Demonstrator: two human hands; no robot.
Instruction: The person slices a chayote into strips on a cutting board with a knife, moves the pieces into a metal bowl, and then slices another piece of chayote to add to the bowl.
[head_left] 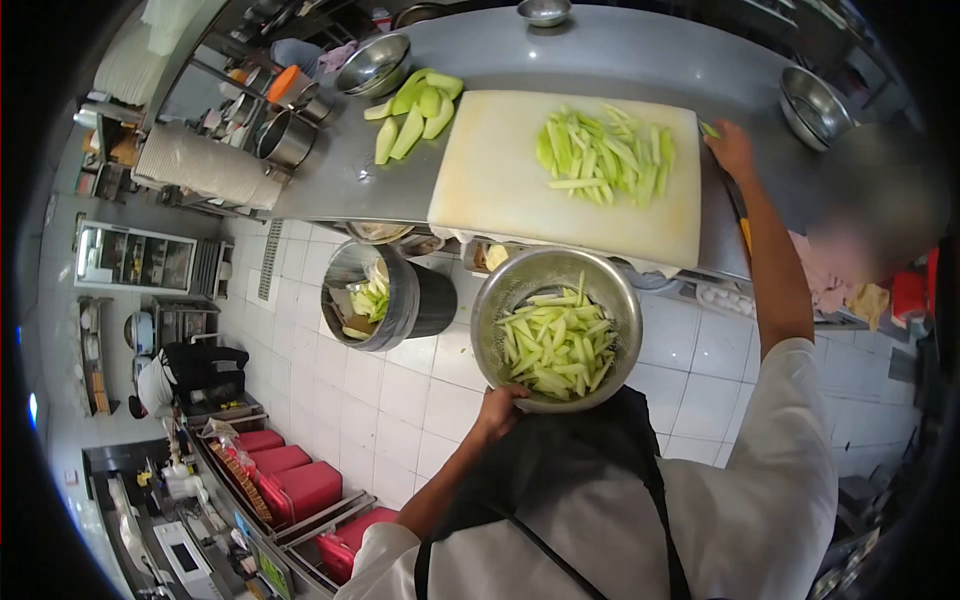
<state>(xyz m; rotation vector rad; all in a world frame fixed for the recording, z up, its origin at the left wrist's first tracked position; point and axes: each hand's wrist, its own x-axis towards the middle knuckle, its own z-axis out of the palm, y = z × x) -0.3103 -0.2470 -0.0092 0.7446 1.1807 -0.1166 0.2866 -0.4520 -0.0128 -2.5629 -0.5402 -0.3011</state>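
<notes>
My left hand [500, 410] grips the near rim of a steel mixing bowl [484, 345], its fingers closed on the edge. Pale green vegetable sticks [555, 345] fill the lower part of the bowl, held in front of my apron. At the right edge of the white cutting board [490, 180], my right hand [732, 152] has its fingertips closed around a small green vegetable piece [709, 130]. More cut sticks [600, 155] lie heaped on the board. Beside my right forearm is what looks like a knife [741, 212], partly hidden.
Larger peeled green pieces [410, 135] lie left of the board near a steel bowl [375, 65]. Another bowl [815, 105] stands at the right. Below the counter is a bin [398, 310] with scraps. A person [190, 372] bends over at the far left.
</notes>
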